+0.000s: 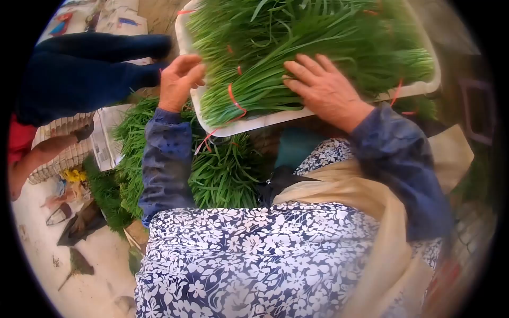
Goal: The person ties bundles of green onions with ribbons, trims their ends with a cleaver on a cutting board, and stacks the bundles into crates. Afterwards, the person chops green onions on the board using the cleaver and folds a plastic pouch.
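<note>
A white plastic crate (286,121) is heaped with bundles of garlic chives (275,85), several of them bound with red ties. My right hand (326,90) lies on the leaves near the crate's front side, fingers spread and palm down. At the crate's left rim is my left hand (183,79), its fingers loosely bent and the thumb apart, with nothing visible between them. Close to the front left corner, a red tie (232,98) circles one bundle, and a loose strand (205,142) dangles over the rim.
More greens (225,169) lie below the crate and to the left (132,143). Another person (79,74) in dark trousers is at the upper left, an arm (50,153) reaching in. Near that arm stands a woven basket (58,138); scraps (79,265) litter the pale floor.
</note>
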`<control>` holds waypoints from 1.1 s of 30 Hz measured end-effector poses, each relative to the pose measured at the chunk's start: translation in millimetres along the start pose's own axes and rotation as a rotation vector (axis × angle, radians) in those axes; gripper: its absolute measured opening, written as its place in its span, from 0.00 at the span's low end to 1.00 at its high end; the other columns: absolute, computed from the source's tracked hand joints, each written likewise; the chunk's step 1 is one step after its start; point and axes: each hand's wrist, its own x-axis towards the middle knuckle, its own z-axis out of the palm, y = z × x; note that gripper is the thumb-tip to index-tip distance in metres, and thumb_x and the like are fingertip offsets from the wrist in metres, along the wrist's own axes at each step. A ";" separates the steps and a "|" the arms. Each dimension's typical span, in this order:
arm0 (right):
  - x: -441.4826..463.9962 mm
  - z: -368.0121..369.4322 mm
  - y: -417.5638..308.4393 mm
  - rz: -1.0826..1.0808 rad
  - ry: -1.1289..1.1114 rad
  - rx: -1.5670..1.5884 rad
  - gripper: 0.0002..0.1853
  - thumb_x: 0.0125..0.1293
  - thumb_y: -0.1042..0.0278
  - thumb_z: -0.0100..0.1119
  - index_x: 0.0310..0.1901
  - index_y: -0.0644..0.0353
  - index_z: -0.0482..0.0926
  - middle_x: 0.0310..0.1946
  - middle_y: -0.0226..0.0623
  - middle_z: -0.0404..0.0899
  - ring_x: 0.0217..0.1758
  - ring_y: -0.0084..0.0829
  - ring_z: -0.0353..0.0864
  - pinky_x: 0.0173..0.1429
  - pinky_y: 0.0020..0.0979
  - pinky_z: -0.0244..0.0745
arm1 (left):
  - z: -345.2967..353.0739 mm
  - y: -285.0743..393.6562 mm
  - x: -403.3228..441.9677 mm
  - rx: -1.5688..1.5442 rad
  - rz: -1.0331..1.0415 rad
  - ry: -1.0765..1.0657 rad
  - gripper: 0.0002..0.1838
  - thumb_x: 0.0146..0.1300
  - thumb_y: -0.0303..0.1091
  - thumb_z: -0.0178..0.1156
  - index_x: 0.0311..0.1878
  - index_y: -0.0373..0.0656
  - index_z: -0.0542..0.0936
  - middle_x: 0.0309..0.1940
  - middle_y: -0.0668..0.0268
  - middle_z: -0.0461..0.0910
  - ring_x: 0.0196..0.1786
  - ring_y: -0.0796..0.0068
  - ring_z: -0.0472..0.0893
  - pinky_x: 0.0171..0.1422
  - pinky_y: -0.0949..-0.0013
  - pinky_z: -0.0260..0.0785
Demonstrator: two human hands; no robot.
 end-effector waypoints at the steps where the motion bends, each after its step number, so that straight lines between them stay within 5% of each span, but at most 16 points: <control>1: -4.6 8.6 5.6 0.004 -0.007 0.029 0.19 0.61 0.69 0.54 0.55 0.54 0.78 0.61 0.35 0.70 0.68 0.39 0.65 0.72 0.47 0.58 | -3.1 -2.4 -4.1 -0.049 0.062 0.043 0.13 0.62 0.31 0.66 0.48 0.37 0.81 0.34 0.66 0.84 0.34 0.82 0.81 0.36 0.79 0.71; 4: -5.7 3.4 6.3 0.003 -0.007 0.040 0.20 0.59 0.72 0.55 0.55 0.54 0.78 0.61 0.35 0.70 0.69 0.39 0.65 0.72 0.46 0.58 | -3.9 -16.6 -3.9 0.012 0.092 0.014 0.20 0.57 0.33 0.69 0.52 0.37 0.79 0.37 0.62 0.84 0.37 0.74 0.82 0.39 0.71 0.73; 6: -6.4 3.0 5.8 0.006 0.008 0.065 0.20 0.57 0.73 0.57 0.54 0.54 0.79 0.61 0.36 0.70 0.69 0.40 0.65 0.72 0.46 0.58 | 13.1 -22.1 -1.6 0.434 0.550 -0.118 0.33 0.48 0.40 0.75 0.56 0.36 0.76 0.40 0.56 0.84 0.41 0.61 0.84 0.45 0.62 0.74; 9: -9.1 4.6 6.5 0.008 0.019 0.119 0.20 0.55 0.72 0.58 0.52 0.55 0.80 0.60 0.37 0.71 0.69 0.40 0.65 0.72 0.45 0.59 | 59.6 -12.9 -2.1 0.848 0.518 -0.317 0.42 0.39 0.46 0.77 0.59 0.36 0.74 0.43 0.51 0.83 0.47 0.53 0.83 0.53 0.59 0.73; 13: -9.3 -30.6 -11.2 0.011 0.172 0.127 0.21 0.50 0.77 0.59 0.49 0.57 0.80 0.60 0.41 0.73 0.66 0.43 0.69 0.66 0.48 0.64 | 60.0 -35.6 18.5 0.551 0.344 -0.400 0.43 0.36 0.47 0.77 0.58 0.38 0.75 0.43 0.49 0.83 0.48 0.54 0.83 0.53 0.61 0.73; 15: -10.3 -40.4 -25.2 -0.069 0.236 0.345 0.16 0.51 0.73 0.59 0.44 0.60 0.80 0.53 0.38 0.77 0.58 0.39 0.74 0.60 0.42 0.67 | 47.4 3.2 21.3 0.535 0.203 -0.521 0.40 0.37 0.44 0.77 0.57 0.38 0.76 0.43 0.52 0.84 0.47 0.59 0.83 0.52 0.63 0.73; 16: -10.1 -40.0 -32.2 -0.041 0.058 0.543 0.14 0.52 0.68 0.62 0.41 0.62 0.80 0.47 0.40 0.80 0.49 0.40 0.77 0.49 0.40 0.71 | 44.5 21.5 21.6 0.423 0.141 -0.573 0.38 0.38 0.33 0.78 0.56 0.32 0.75 0.42 0.61 0.84 0.44 0.77 0.79 0.52 0.70 0.72; 17: -5.9 -42.8 -38.5 -0.042 0.060 0.543 0.14 0.52 0.68 0.62 0.41 0.62 0.80 0.47 0.40 0.80 0.49 0.40 0.77 0.49 0.40 0.71 | 44.6 35.2 23.2 0.425 0.141 -0.572 0.38 0.38 0.33 0.78 0.56 0.32 0.75 0.42 0.61 0.84 0.44 0.77 0.79 0.52 0.70 0.72; 19: 13.8 -50.7 -50.6 0.518 -0.544 1.234 0.18 0.54 0.61 0.64 0.42 0.65 0.79 0.44 0.46 0.79 0.47 0.38 0.78 0.40 0.38 0.73 | 44.6 66.5 28.1 0.414 0.057 -0.668 0.35 0.40 0.32 0.77 0.54 0.31 0.76 0.42 0.61 0.84 0.44 0.76 0.79 0.51 0.70 0.72; 20: 16.9 -24.7 -60.5 0.692 -0.461 1.455 0.29 0.58 0.49 0.66 0.47 0.70 0.76 0.46 0.48 0.79 0.45 0.38 0.81 0.37 0.37 0.75 | 52.3 98.3 24.4 0.523 0.085 -0.654 0.31 0.42 0.32 0.76 0.51 0.30 0.78 0.40 0.61 0.84 0.43 0.75 0.80 0.51 0.70 0.72; 21: 23.7 -17.8 -67.3 0.691 -0.460 1.455 0.29 0.58 0.49 0.66 0.47 0.70 0.76 0.46 0.48 0.79 0.45 0.38 0.81 0.37 0.37 0.75 | 56.1 99.3 26.7 0.524 0.086 -0.653 0.31 0.42 0.32 0.76 0.51 0.30 0.78 0.40 0.61 0.84 0.43 0.75 0.80 0.51 0.70 0.72; 23: 35.3 -10.4 -77.9 0.937 -0.398 2.026 0.34 0.61 0.44 0.64 0.53 0.73 0.72 0.46 0.46 0.80 0.41 0.38 0.83 0.38 0.35 0.78 | 62.6 100.4 38.3 0.542 0.135 -0.689 0.29 0.44 0.33 0.76 0.50 0.30 0.79 0.39 0.61 0.85 0.42 0.74 0.80 0.50 0.70 0.72; 27: 42.8 -4.5 -91.2 0.905 -0.360 2.204 0.26 0.67 0.49 0.58 0.51 0.68 0.75 0.41 0.40 0.81 0.34 0.39 0.83 0.39 0.35 0.79 | 69.9 97.9 45.8 0.520 0.157 -0.692 0.30 0.44 0.33 0.76 0.51 0.31 0.79 0.39 0.62 0.85 0.41 0.75 0.80 0.50 0.69 0.72; 31: 28.7 -0.6 -55.0 0.921 -0.462 1.933 0.14 0.67 0.59 0.59 0.44 0.63 0.79 0.32 0.39 0.82 0.33 0.41 0.83 0.37 0.36 0.79 | 59.8 90.7 50.7 0.487 0.108 -0.690 0.31 0.43 0.33 0.76 0.52 0.33 0.79 0.39 0.60 0.85 0.42 0.73 0.81 0.50 0.69 0.73; 33: 18.9 4.3 -26.2 0.430 -0.234 1.005 0.06 0.62 0.70 0.59 0.38 0.60 0.81 0.27 0.42 0.82 0.33 0.46 0.83 0.37 0.40 0.78 | 51.1 90.9 44.2 0.661 0.325 -0.625 0.33 0.39 0.34 0.77 0.52 0.34 0.78 0.39 0.58 0.85 0.42 0.70 0.82 0.50 0.67 0.73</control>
